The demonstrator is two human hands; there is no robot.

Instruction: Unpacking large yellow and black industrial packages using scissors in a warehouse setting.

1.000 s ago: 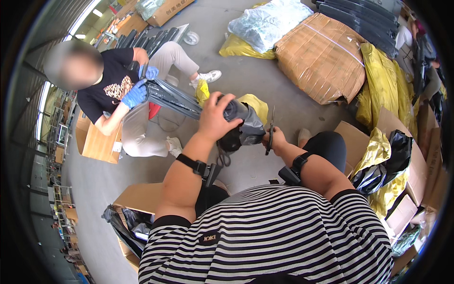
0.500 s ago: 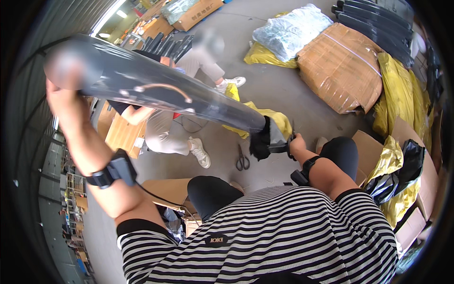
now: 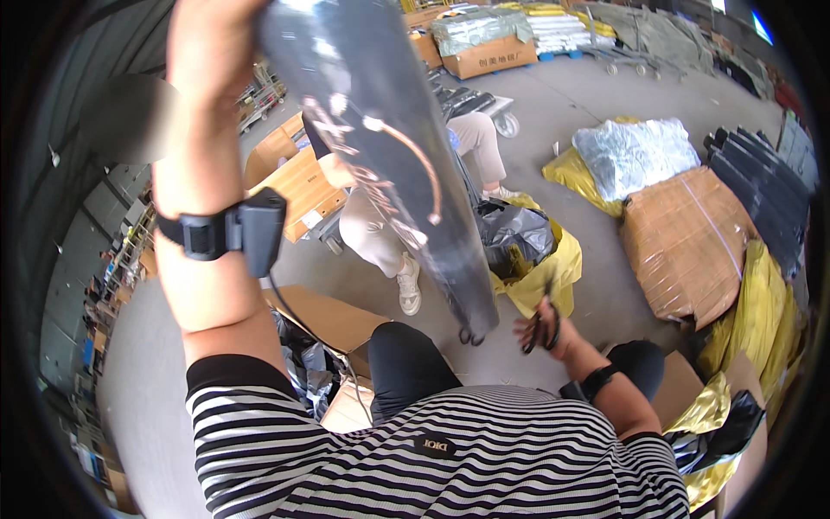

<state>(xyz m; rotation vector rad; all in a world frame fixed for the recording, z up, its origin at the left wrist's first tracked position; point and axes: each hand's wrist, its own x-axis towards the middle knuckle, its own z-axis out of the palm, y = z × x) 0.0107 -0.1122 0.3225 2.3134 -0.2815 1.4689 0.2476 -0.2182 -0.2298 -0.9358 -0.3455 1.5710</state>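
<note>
- My right hand (image 3: 562, 342) grasps black scissors (image 3: 546, 310) by the handle loops; some fingers are splayed, blades upward.
- My left hand (image 3: 226, 39) is raised against the upper part of the tube (image 3: 389, 173); its fingers are hidden, so I cannot tell how tightly they close.
- The tube is long, dark and glossy, with a smooth plastic surface. It slants down from the left hand to a narrow end beside, and apart from, my right fingers.
- Its face bears a copper-coloured curved line and pinkish, letter-like marks, too blurred to read.
- Just past the right hand: a crumpled yellow bag (image 3: 558, 281) with shiny black film (image 3: 514, 229) inside.
- On my ribbed, striped shirt (image 3: 415, 471): a small black label (image 3: 434, 445) with pale lettering.
- Farther out: a taped, bulging brown bale (image 3: 687, 242) and a carton (image 3: 493, 60) printed with dark characters.
</note>
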